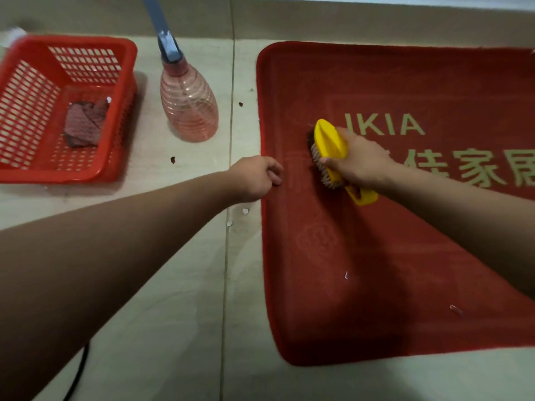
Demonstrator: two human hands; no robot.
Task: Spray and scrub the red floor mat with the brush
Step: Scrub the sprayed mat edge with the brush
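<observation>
Right hand [359,166] grips the light, stiff brush [330,140] across its back; left hand [254,178], fingers curled, perhaps pins the soft mat [376,270] by its edge.

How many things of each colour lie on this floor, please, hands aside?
Red: 2, the red fabric floor mat and the red slotted plastic basket
Yellow: 1, the yellow plastic scrubbing brush
Pink: 1, the clear pink ribbed spray bottle
Maroon: 1, the crumpled maroon cloth
Total: 5

My left arm reaches toward two o'clock, left hand [254,178] with fingers curled under; my right hand [359,166], from four o'clock, grips the brush [331,144].
</observation>
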